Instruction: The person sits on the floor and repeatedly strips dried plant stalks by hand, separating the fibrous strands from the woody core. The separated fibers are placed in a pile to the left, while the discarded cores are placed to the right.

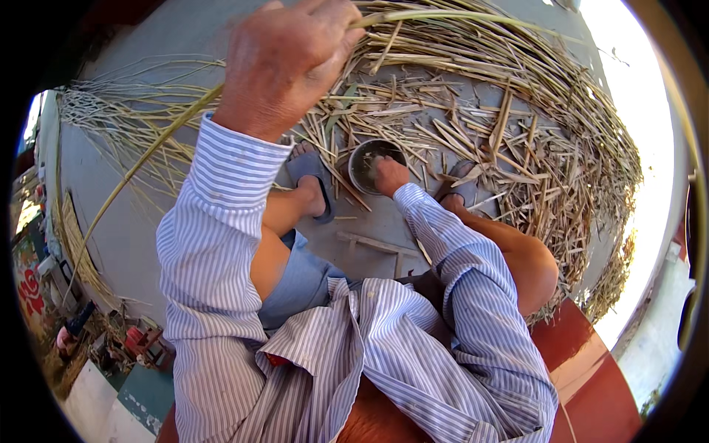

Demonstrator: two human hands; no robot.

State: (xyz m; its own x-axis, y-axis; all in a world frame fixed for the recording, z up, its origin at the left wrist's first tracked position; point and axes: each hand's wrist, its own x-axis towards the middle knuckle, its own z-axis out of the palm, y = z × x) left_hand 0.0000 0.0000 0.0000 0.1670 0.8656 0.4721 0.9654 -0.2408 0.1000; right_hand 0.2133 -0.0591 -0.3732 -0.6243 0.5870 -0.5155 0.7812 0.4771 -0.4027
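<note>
the left hand (284, 59) is holding a long stalk (161, 134) at the upper middle of the frame, its fingers clamped around it. the stalk is bowing from the lower left up to the hand and appears to be continuing toward the upper right. the right hand (391, 177) is sitting at the dark round bowl (353, 174) in the centre, its fingers inside; whether they are together, apart or clamped on something, i cannot tell.

the step in hand seems to be readying this one stalk. doing it well is probably calling for a firm but uncrushing left grip, since a hollow stem could be splitting under pressure. the long tail is needing room to swing clear of the splayed strips (122, 111) at the left and the bundled stalks (532, 66) at the upper right. the right hand is best working gently, because a hard push could be tipping the bowl among the loose scraps (517, 159).
</note>
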